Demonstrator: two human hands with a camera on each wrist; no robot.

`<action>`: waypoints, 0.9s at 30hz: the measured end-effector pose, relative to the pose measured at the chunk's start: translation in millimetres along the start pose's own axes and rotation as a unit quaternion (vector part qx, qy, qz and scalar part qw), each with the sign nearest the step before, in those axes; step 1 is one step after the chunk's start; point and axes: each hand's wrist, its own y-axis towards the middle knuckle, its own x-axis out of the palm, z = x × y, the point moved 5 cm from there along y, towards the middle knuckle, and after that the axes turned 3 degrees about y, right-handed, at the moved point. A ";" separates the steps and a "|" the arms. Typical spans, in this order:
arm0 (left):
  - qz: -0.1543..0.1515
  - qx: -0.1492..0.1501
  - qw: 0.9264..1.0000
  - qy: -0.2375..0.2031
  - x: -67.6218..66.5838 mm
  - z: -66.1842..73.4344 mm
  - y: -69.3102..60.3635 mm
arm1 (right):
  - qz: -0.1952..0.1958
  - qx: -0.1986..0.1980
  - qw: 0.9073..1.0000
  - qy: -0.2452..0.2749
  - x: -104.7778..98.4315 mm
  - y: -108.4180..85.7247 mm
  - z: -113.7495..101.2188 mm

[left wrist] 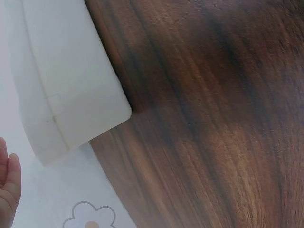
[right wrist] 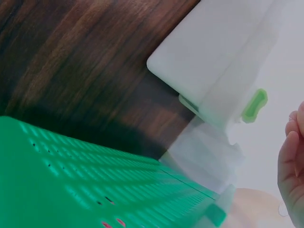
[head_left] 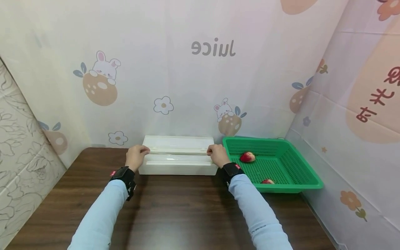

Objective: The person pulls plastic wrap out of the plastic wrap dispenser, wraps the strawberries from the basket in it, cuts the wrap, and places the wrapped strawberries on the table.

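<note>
A long white box (head_left: 178, 169), which looks like a cling film dispenser with its lid (head_left: 178, 141) tilted up at the back, stands against the wall. Across its opening shows a shiny clear strip of plastic film (head_left: 170, 158). At the left end my left hand (head_left: 136, 156) pinches the film's edge with thumb and fingertips. My right hand (head_left: 218, 155) does the same at the right end. Both wrist views catch the box's ends, with just part of the left hand (left wrist: 9, 185) and right hand (right wrist: 293, 166) at the frame edges. The film itself is hardly visible there.
To the right of the box stands a green plastic basket (head_left: 307, 170) holding a red and pale fruit (head_left: 248, 157) and another partly hidden fruit (head_left: 267, 181). A small green piece (right wrist: 255, 105) sticks out by the box's end. Brown wooden tabletop (head_left: 175, 215) lies in front; printed cloth (head_left: 187, 80) hangs behind.
</note>
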 end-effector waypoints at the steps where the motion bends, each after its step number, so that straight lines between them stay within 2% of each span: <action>1: 0.002 0.000 1.000 -0.005 -1.1 0.5 0.4 | 0.002 -0.003 1.000 0.000 -1.3 0.2 -1.0; 12: 0.012 -0.005 0.999 -0.031 -11.6 6.5 4.3 | 0.003 0.005 1.000 -0.015 -15.3 2.8 -9.6; 19: 0.017 -0.016 0.998 -0.053 -18.6 6.8 5.1 | 0.028 -0.010 0.999 -0.029 -25.5 3.2 -11.9; 27: 0.039 0.003 0.997 -0.066 -27.4 12.5 6.3 | 0.059 -0.036 0.997 -0.015 -34.5 3.2 -12.3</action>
